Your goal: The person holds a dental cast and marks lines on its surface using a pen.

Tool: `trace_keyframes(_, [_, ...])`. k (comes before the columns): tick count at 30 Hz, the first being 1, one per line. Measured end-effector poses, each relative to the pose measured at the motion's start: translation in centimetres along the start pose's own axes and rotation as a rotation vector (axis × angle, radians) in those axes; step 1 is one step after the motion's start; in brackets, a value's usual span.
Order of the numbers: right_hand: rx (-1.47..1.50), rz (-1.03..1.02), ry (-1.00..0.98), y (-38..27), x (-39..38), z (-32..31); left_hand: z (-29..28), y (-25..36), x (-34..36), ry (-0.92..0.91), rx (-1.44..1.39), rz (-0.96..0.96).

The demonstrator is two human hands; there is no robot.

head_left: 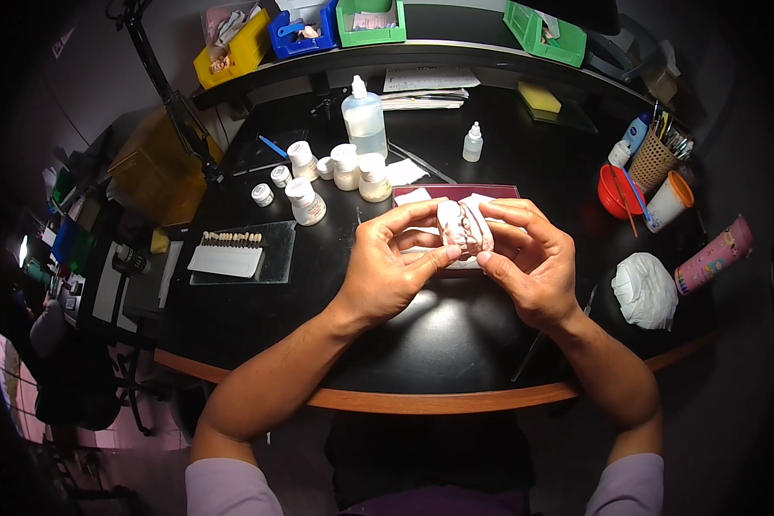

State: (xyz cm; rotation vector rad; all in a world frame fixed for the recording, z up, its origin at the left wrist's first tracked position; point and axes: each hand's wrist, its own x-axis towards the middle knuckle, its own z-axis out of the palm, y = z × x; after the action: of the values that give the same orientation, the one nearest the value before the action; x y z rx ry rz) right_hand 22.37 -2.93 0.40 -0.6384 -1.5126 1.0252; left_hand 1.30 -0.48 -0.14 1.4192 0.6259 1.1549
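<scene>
Between my two hands I see a pale plaster dental model (460, 228) with pinkish-brown markings, held upright above a dark red tray (512, 193) lined with white tissue. My left hand (387, 267) is closed on the model's left side, thumb on its lower front. My right hand (537, 262) grips the right side, thumb at the bottom and fingers curled behind. Behind my left hand stand several small white jars (308, 199) and a large translucent bottle (364, 133). A shade guide (224, 258) with tooth tabs lies on a glass slab to the left.
At the right are a red bowl (613, 193), brush holder (665, 148), pink bottle (714, 256) and crumpled white bundle (643, 291). A dropper bottle (473, 146) stands at the back, under coloured bins (371, 26) on a shelf. A lamp arm (181, 116) rises at left. A wooden edge (430, 402) borders the desk.
</scene>
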Motion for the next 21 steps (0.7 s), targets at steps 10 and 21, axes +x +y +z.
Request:
trace_keyframes(10, [-0.022, -0.016, -0.031, 0.24, -0.08, -0.09, 0.16, 0.05, -0.15, 0.052, 0.007, -0.025])
trace_keyframes(21, [-0.037, -0.020, -0.012, 0.49, -0.14, -0.08, -0.02, 0.09, -0.04, 0.053, 0.034, -0.017])
